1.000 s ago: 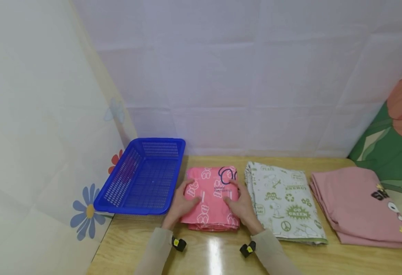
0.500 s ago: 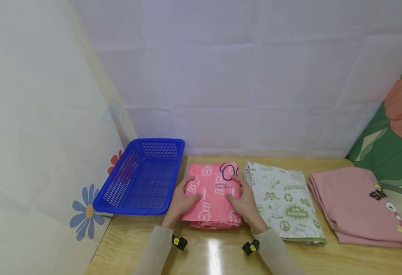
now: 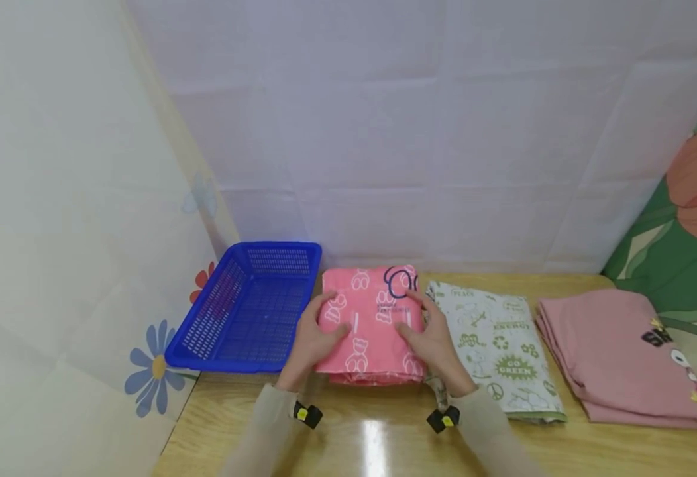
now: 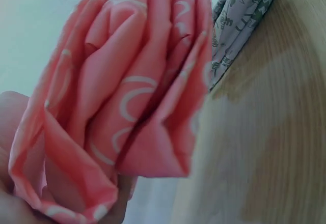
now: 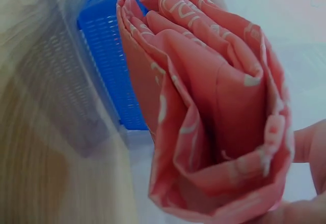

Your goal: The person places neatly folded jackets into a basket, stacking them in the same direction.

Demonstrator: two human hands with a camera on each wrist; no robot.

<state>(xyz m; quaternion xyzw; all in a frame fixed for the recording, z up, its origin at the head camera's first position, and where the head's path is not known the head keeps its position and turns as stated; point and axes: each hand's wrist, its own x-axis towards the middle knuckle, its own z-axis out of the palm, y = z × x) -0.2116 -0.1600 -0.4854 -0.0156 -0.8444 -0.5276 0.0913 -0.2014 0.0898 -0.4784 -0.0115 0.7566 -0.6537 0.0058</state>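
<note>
A folded pink cloth (image 3: 372, 351) with white bear outlines and a dark blue print is held between both hands, in the middle of the head view. My left hand (image 3: 313, 341) grips its left side and my right hand (image 3: 439, 341) its right side, thumbs on top; the other fingers are partly hidden by the cloth. In the left wrist view, the layered folds of the pink cloth (image 4: 127, 81) hang above the wooden surface. The right wrist view shows the opposite end of the pink cloth (image 5: 224, 96), rolled in loose layers, raised beside the blue basket (image 5: 109, 51).
Left of the hands stands the blue plastic basket (image 3: 229, 365), with nothing inside. A folded white cloth with green print (image 3: 497, 351) lies right of the hands, partly behind the right one. Farther right is a folded dusty-pink garment (image 3: 617, 364). A pale sheet (image 3: 354, 132) hangs behind the table (image 3: 319, 444).
Both hands have raised the pink cloth off the table and moved it slightly away and to the right. The basket and the other folded cloths have stayed in place.
</note>
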